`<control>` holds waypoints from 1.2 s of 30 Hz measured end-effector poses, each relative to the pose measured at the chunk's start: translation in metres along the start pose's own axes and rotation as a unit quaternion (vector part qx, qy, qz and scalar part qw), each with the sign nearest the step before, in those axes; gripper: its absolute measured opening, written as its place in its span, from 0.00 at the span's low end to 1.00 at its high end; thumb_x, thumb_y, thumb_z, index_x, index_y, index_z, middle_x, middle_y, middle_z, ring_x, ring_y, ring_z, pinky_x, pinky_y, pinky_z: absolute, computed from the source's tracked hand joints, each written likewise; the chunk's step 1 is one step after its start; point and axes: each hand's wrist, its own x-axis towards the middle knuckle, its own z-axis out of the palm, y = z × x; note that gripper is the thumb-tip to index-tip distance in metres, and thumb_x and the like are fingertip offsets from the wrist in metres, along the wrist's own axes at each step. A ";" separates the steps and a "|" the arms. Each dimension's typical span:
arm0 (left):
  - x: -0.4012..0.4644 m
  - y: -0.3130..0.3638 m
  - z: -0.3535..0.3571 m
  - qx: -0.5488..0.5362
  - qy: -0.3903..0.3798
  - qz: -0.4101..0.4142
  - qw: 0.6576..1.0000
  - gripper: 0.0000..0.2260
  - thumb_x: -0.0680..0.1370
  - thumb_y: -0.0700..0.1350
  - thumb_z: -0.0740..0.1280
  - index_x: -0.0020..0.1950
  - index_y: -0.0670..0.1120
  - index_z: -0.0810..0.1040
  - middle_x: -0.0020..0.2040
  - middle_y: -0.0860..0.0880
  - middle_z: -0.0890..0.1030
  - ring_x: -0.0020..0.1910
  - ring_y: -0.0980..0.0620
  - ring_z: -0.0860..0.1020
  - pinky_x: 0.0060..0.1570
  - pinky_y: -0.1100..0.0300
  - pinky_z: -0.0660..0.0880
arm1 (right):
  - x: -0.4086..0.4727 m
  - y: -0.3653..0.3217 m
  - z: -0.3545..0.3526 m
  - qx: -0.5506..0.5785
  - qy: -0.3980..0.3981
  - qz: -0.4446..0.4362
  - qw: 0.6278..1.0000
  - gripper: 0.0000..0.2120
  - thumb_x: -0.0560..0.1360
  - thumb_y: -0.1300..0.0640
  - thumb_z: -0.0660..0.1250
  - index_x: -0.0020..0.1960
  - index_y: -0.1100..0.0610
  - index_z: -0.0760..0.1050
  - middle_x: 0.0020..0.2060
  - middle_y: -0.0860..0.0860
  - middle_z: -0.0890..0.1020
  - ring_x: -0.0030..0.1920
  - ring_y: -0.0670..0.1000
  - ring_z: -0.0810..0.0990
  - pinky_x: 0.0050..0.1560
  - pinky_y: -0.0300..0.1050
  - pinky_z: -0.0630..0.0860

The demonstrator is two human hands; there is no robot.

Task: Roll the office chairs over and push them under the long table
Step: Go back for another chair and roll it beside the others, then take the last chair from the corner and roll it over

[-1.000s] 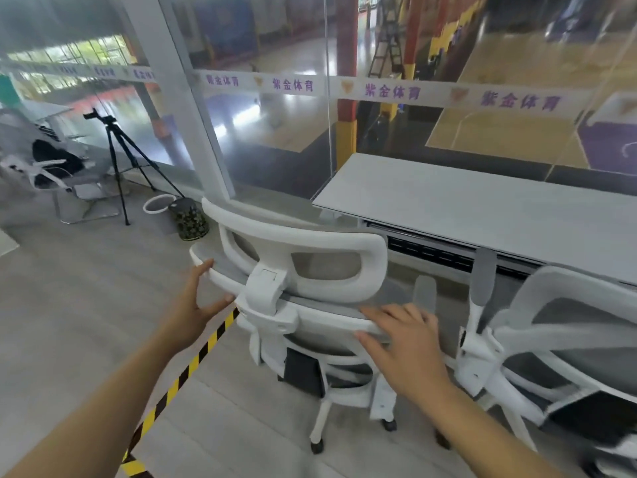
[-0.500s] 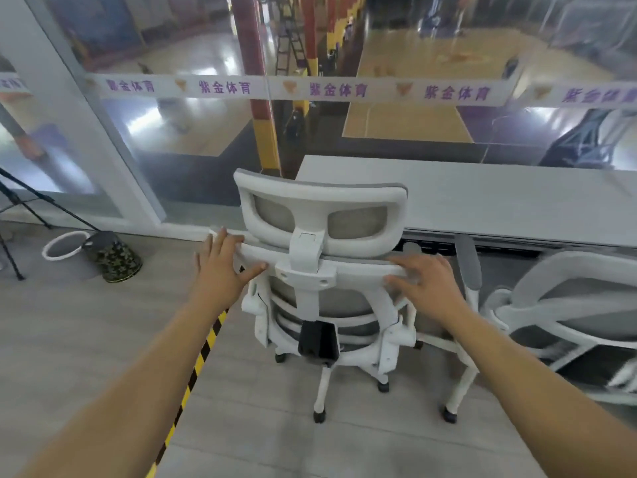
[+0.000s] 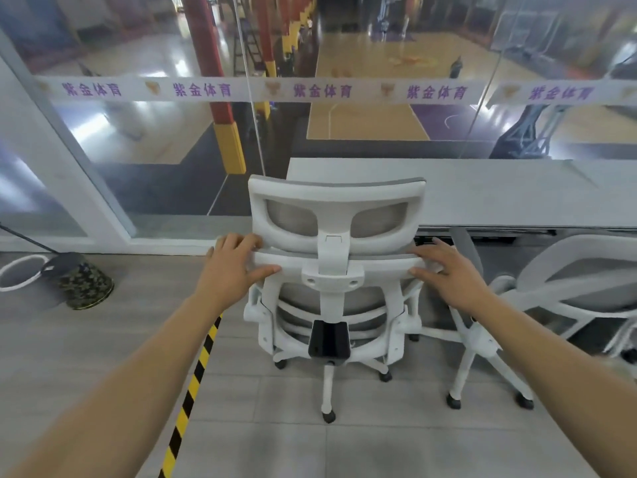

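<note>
The white office chair stands at the centre of the frame, its back toward the camera and squared to the left end of the long table. The left hand has its grip closed over the left end of the backrest's top rail; the right hand lies on the right end, fingers spread over the rail rather than wrapped around it. The base and casters remain on the open floor at lower centre, so this chair is judged aligned but not yet pushed under. A second chair at the right edge sits close to the table, angled; whether its seat is under cannot be determined. A yellow-black floor tape runs along the lower left.
</note>
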 end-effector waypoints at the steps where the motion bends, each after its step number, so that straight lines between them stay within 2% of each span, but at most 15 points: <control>1: -0.003 -0.004 -0.001 -0.011 0.006 0.008 1.000 0.32 0.68 0.75 0.60 0.59 0.52 0.73 0.53 0.53 0.70 0.56 0.50 0.65 0.57 0.49 0.69 | -0.002 -0.002 0.001 0.004 -0.001 -0.001 1.000 0.21 0.76 0.49 0.70 0.68 0.49 0.75 0.69 0.46 0.74 0.77 0.49 0.56 0.75 0.54 0.57; 3: -0.008 -0.011 -0.003 -0.033 0.024 0.022 0.999 0.32 0.67 0.74 0.60 0.59 0.50 0.74 0.52 0.54 0.69 0.54 0.54 0.62 0.53 0.56 0.66 | -0.005 -0.008 0.007 -0.003 -0.006 -0.004 1.000 0.21 0.76 0.50 0.69 0.68 0.48 0.75 0.69 0.46 0.74 0.77 0.49 0.57 0.75 0.53 0.57; 6: -0.015 -0.026 -0.009 -0.048 0.044 0.017 0.998 0.30 0.68 0.72 0.67 0.58 0.51 0.75 0.52 0.54 0.70 0.55 0.54 0.63 0.52 0.57 0.67 | -0.008 -0.020 0.022 -0.007 0.007 -0.011 1.000 0.20 0.76 0.49 0.69 0.67 0.49 0.76 0.68 0.46 0.75 0.76 0.49 0.59 0.74 0.51 0.56; 9: -0.016 -0.048 -0.019 -0.064 0.038 0.003 0.997 0.22 0.66 0.73 0.67 0.54 0.63 0.71 0.52 0.54 0.71 0.56 0.54 0.64 0.52 0.56 0.67 | -0.006 -0.035 0.040 0.010 0.013 -0.017 1.000 0.19 0.76 0.49 0.70 0.67 0.48 0.76 0.66 0.45 0.76 0.75 0.47 0.58 0.73 0.49 0.55; 12: -0.017 -0.070 -0.030 -0.066 0.034 -0.006 0.997 0.19 0.65 0.73 0.65 0.50 0.67 0.68 0.52 0.55 0.71 0.55 0.53 0.66 0.55 0.56 0.66 | 0.002 -0.049 0.057 -0.011 0.008 -0.031 0.999 0.19 0.76 0.46 0.68 0.67 0.46 0.75 0.67 0.44 0.75 0.75 0.47 0.58 0.74 0.55 0.56; 14: -0.022 -0.079 -0.038 -0.062 0.031 -0.016 0.997 0.19 0.65 0.71 0.70 0.49 0.67 0.67 0.52 0.54 0.71 0.55 0.52 0.67 0.56 0.56 0.65 | 0.005 -0.057 0.066 -0.021 0.002 -0.035 0.999 0.19 0.76 0.45 0.68 0.67 0.45 0.75 0.67 0.44 0.75 0.75 0.47 0.59 0.74 0.57 0.57; 16: -0.026 -0.087 -0.044 -0.064 0.031 -0.027 0.997 0.19 0.67 0.64 0.74 0.49 0.67 0.68 0.53 0.53 0.71 0.56 0.50 0.68 0.56 0.55 0.65 | 0.008 -0.065 0.074 -0.022 -0.001 -0.038 0.999 0.19 0.77 0.45 0.68 0.67 0.45 0.75 0.67 0.45 0.76 0.75 0.47 0.60 0.74 0.58 0.57; 22: -0.033 -0.101 -0.059 -0.092 0.032 -0.071 0.993 0.18 0.69 0.55 0.76 0.49 0.64 0.69 0.56 0.53 0.71 0.56 0.53 0.70 0.57 0.57 0.66 | 0.014 -0.089 0.093 -0.057 0.004 -0.050 0.997 0.19 0.77 0.45 0.66 0.67 0.47 0.75 0.67 0.44 0.76 0.73 0.49 0.63 0.71 0.55 0.59; 26: -0.044 -0.098 -0.064 -0.089 0.029 -0.081 0.992 0.17 0.71 0.57 0.72 0.56 0.61 0.70 0.60 0.51 0.74 0.60 0.50 0.72 0.59 0.56 0.67 | 0.015 -0.095 0.100 -0.064 -0.016 -0.055 0.996 0.20 0.78 0.44 0.64 0.69 0.44 0.72 0.69 0.43 0.73 0.76 0.49 0.59 0.73 0.60 0.57; 30: -0.066 -0.059 -0.052 -0.097 0.066 -0.083 0.990 0.23 0.76 0.58 0.69 0.68 0.51 0.72 0.71 0.48 0.71 0.71 0.48 0.67 0.67 0.56 0.61 | 0.006 -0.090 0.096 -0.072 -0.033 -0.054 0.995 0.24 0.78 0.40 0.61 0.73 0.39 0.64 0.74 0.39 0.64 0.78 0.47 0.50 0.75 0.65 0.49; 34: -0.094 0.032 -0.026 -0.139 0.126 -0.034 0.982 0.24 0.78 0.54 0.65 0.73 0.57 0.65 0.78 0.52 0.60 0.77 0.53 0.57 0.73 0.52 0.56 | -0.032 -0.059 0.070 -0.049 -0.032 -0.005 0.998 0.29 0.77 0.37 0.60 0.76 0.39 0.59 0.78 0.42 0.56 0.78 0.47 0.49 0.76 0.62 0.48; 36: -0.095 0.087 -0.007 -0.167 0.093 0.014 0.981 0.24 0.78 0.54 0.65 0.74 0.60 0.64 0.79 0.57 0.57 0.78 0.59 0.53 0.73 0.56 0.53 | -0.060 -0.028 0.049 -0.019 -0.038 0.034 0.998 0.30 0.75 0.35 0.61 0.75 0.39 0.60 0.78 0.43 0.57 0.78 0.48 0.52 0.76 0.63 0.52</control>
